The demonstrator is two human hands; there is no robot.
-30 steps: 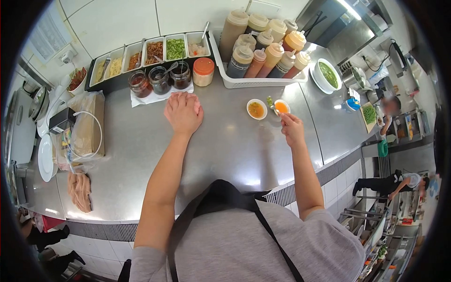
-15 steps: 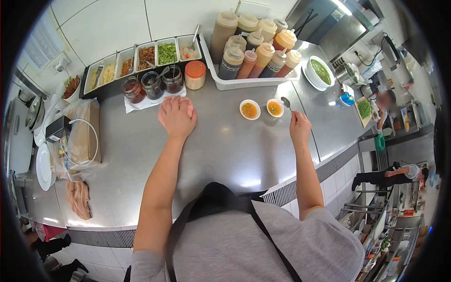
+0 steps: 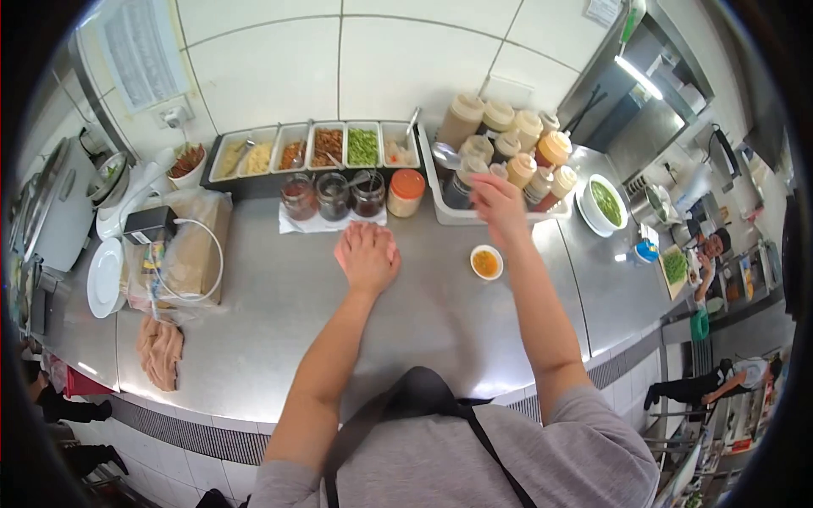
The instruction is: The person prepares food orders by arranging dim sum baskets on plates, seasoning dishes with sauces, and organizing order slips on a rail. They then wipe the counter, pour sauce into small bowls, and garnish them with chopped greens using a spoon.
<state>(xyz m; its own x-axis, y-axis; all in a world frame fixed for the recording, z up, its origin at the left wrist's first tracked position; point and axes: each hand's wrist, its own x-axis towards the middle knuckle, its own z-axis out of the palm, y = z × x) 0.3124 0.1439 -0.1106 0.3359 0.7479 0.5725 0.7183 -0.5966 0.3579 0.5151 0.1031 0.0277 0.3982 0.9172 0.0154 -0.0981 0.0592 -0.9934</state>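
Note:
My left hand [image 3: 370, 256] rests on the steel counter with its fingers closed over a folded pink cloth [image 3: 341, 252]. Raised in front of the sauce bottles, my right hand [image 3: 500, 210] pinches a metal spoon [image 3: 445, 155], its bowl pointing up and left. Just left of my right forearm stands a small white cup [image 3: 486, 263] of orange sauce with green bits. A second such cup is out of sight, where my forearm crosses the counter.
Squeeze bottles [image 3: 522, 169] crowd a white basket [image 3: 457, 215]. Left of it are topping trays [image 3: 327, 146], dark sauce jars [image 3: 334, 196] and an orange-lidded jar [image 3: 406, 193]. A green-filled bowl [image 3: 603, 206] sits right; a wrapped box [image 3: 182, 245] and cloth [image 3: 159, 351] left. Co-workers are far right.
My right hand has lifted the spoon from beside the cups, up and left to the bottles. One cup is now hidden. The view has shifted; my left hand stays on the cloth.

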